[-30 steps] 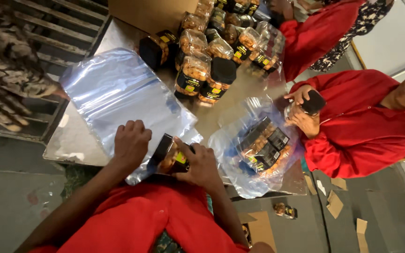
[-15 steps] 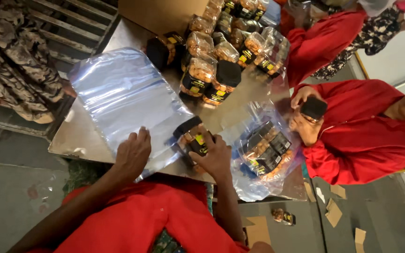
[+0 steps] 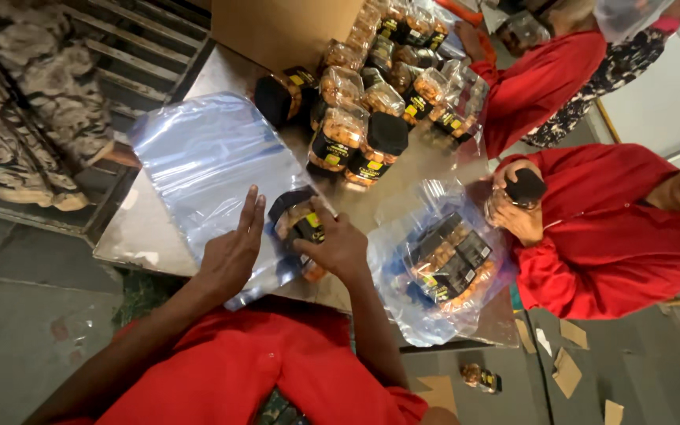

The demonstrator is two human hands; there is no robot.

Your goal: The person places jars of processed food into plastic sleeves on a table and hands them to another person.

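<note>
A head-worn camera looked down on a metal worktop (image 3: pixel 159 228) where a person in a red top worked. The left hand (image 3: pixel 234 252) lay flat and open, fingers spread, pressing on a stack of clear plastic bags (image 3: pixel 206 165) near the worktop's near edge. Just beside it, the right hand (image 3: pixel 340 245) was closed around a clear plastic jar (image 3: pixel 299 224) with a black lid, lying on its side on the stack's right edge. The jar held golden-brown snacks and wore a black and yellow label.

To the right, at the near right corner, a clear bag (image 3: pixel 442 267) held several such jars packed together. Toward the far edge, a cluster of matching jars (image 3: pixel 371 118) stood or lay in front of a brown cardboard box (image 3: pixel 285 31).

Past the right edge, a second person in red (image 3: pixel 615 236) gripped another black-lidded jar (image 3: pixel 517 195) with both hands. A third person in red (image 3: pixel 537 79) stood by the far right corner. Cardboard scraps (image 3: pixel 564 370) and one small jar (image 3: pixel 478 378) lay on the floor.
</note>
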